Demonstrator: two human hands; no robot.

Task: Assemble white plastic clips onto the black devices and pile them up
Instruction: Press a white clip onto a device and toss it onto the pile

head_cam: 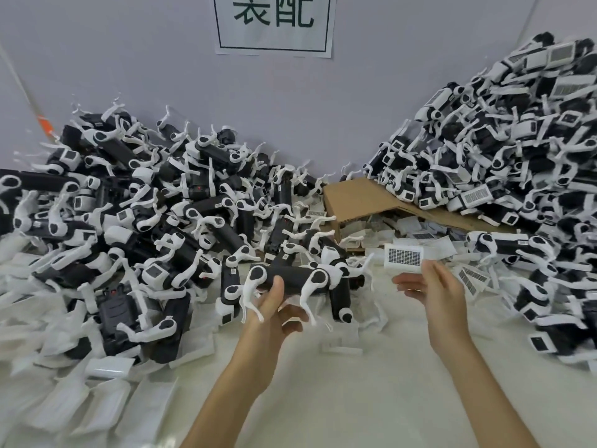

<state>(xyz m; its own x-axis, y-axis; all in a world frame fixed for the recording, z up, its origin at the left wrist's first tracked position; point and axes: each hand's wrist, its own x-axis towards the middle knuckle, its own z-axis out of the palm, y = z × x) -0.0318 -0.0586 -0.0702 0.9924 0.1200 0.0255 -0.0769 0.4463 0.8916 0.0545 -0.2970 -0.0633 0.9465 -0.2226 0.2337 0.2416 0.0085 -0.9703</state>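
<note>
Your left hand [274, 307] grips a black device [287, 274] from below, thumb up over the near side and fingers curled under it. The device sits roughly level, raised above the surface [355, 399] at centre frame. White leg-shaped parts hang off both its ends.

Your right hand [434, 291] pinches a white clip [403, 258] by its lower edge, with the dark grid-pattern face toward you. The clip is just right of the device, with a small gap between them, so it is not seated yet.

The left pile [129, 205] of black-and-white devices lies against the wall [161, 76]. The right pile [517, 140] is taller and climbs toward the top right corner. Many units there show white clips with grid faces.

A cardboard box [358, 198] lies tilted between the piles, its open side down toward you. Loose clips [420, 234] are spread on the surface under and in front of it, right behind the clip you hold. Flat white packets [106, 402] litter the surface at lower left, partly under the left pile. A paper sign [274, 27] with two large characters hangs on the wall, cut off by the top edge.
</note>
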